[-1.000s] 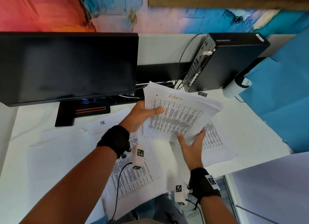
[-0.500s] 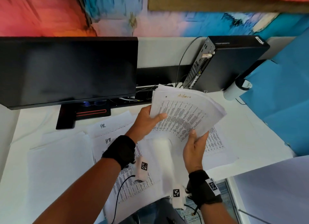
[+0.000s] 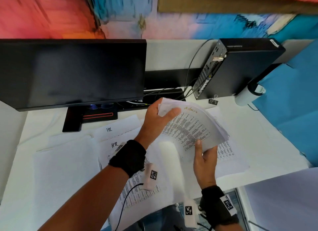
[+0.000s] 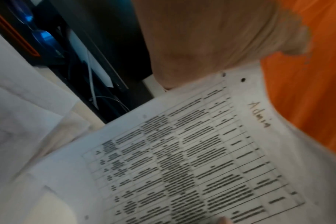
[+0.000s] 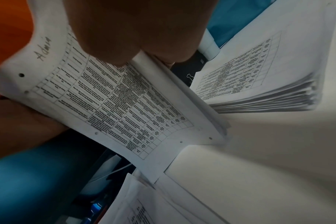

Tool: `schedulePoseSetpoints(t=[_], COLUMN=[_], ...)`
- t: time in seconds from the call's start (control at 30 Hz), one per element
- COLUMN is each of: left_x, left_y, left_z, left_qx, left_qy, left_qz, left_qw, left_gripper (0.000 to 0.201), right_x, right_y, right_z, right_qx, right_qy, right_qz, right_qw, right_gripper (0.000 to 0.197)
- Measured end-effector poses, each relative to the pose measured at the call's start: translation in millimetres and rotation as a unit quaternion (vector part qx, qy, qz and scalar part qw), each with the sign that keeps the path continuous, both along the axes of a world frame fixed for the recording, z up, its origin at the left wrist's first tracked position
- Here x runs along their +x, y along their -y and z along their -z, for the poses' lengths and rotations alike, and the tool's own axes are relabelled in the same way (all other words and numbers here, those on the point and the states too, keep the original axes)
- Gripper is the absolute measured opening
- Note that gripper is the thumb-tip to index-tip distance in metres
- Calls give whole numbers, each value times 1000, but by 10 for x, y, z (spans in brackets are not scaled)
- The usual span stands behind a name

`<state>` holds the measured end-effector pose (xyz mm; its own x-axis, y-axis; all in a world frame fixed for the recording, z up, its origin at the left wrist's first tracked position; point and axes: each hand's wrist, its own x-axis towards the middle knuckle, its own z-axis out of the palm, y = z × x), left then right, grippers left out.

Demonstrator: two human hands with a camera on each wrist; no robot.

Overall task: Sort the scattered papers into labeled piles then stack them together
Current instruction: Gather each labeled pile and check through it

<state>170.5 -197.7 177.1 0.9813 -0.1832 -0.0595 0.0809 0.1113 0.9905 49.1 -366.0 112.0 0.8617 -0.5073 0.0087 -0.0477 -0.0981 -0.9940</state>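
Here the Admin stack [image 3: 192, 125] sits gripped between left hand [image 3: 155, 119] and right hand [image 3: 204, 159].

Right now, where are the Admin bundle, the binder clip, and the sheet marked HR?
Admin bundle [image 3: 192, 127], head view, middle of its printed top sheet.
Binder clip [image 3: 213, 101], head view, its black body.
HR sheet [image 3: 118, 129], head view, near the handwritten label.

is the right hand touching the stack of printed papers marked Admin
Touching. The right wrist view shows the right hand pinching the white printed Admin paper stack's edge between thumb and fingers.

head: bright, even, bowed edges | left wrist: motion-blurred | right wrist: dim, sharper, corners smeared
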Motion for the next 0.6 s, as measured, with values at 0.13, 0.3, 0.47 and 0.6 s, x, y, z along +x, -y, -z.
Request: schedulePoseSetpoints(t=[0.13, 0.3, 0.47, 0.6], left_x=[59, 101, 67, -158], left_y=[90, -37, -81, 306], left_z=[-137, -129, 4, 500], left_qx=[-5, 14, 115, 195], left_qy=[9, 30, 4, -82], left_qz=[-39, 39, 147, 221], left_qw=[999, 999, 982, 952], left_gripper=[49, 34, 42, 50], right_x=[-36, -9, 95, 275], right_y=[0, 79, 556, 1226], right_z=[32, -13, -619, -753], right_qx=[11, -18, -77, -118], right_qy=[-15, -19, -23, -92], right_qz=[-2, 16, -26, -69], right_qw=[1000, 1000, 996, 986], right_gripper=[47, 38, 17, 10])
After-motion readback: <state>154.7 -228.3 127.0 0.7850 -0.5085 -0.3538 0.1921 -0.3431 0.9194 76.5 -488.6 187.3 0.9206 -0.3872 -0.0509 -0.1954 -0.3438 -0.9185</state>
